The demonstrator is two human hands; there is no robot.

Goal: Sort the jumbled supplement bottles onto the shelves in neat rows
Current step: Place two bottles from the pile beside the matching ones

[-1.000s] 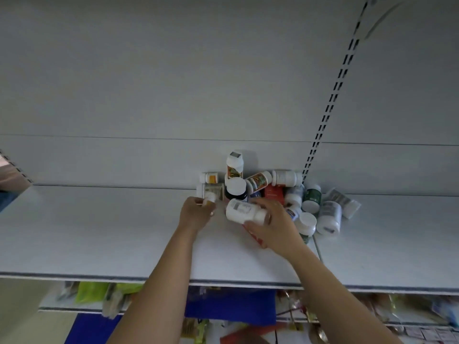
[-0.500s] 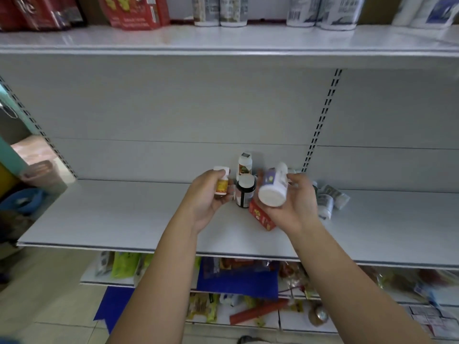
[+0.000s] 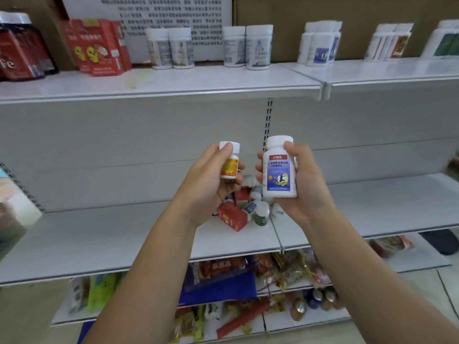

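My left hand grips a small white bottle with a yellow-orange label, held upright in front of the shelf back. My right hand holds a larger white bottle with a blue label, also upright, label toward me. Both bottles are raised above the middle shelf. Below and behind my hands lies the jumbled pile: a red box, a green-labelled bottle and several white bottles, partly hidden by my hands.
The upper shelf carries rows of white bottles, red boxes at the left and blue-labelled bottles at the right. Lower shelves hold snack packets. A shelf joint runs below the pile.
Both hands have lifted their bottles up from the pile and turned them upright, labels toward me. The view has tilted up, so the upper shelf and its rows now show.
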